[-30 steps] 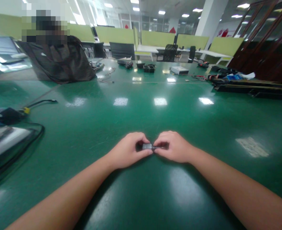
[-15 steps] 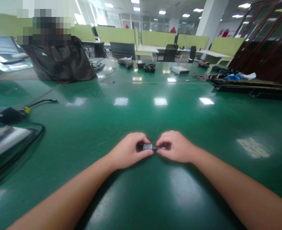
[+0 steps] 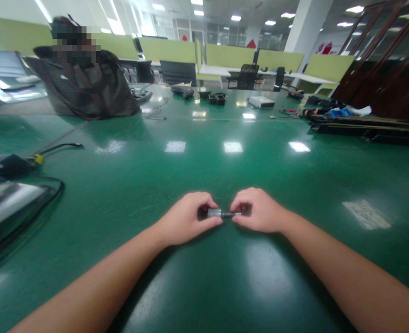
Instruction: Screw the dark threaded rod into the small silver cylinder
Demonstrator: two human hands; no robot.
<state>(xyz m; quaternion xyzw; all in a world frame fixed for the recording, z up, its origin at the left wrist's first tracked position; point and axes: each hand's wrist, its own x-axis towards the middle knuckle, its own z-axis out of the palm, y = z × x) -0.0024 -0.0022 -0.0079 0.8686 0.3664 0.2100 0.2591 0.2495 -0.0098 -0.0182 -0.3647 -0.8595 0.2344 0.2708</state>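
Observation:
In the head view, a small tool with a grey, partly see-through cylindrical body (image 3: 214,212) and a thin dark shaft (image 3: 226,214) lies level between my hands, just over the tabletop. Its exact kind is too small to make out. My left hand (image 3: 187,217) is closed round the cylindrical body, thumb below and forefinger above. From the other side, my right hand (image 3: 260,210) has thumb and fingertips closed at the shaft, whose end shows inside the curl of the fingers. A short stretch of shaft is bare between the two hands.
The green tabletop (image 3: 204,171) is glossy. At left sit a device with a black cable (image 3: 57,185) and a dark box (image 3: 12,167). Farther back are a dark bag (image 3: 89,92), black parts (image 3: 217,98), a silver box (image 3: 261,102) and long black strips (image 3: 350,126).
My right hand has slid slightly to the right along the shaft, away from the left hand, baring more of it. My left hand stays in place.

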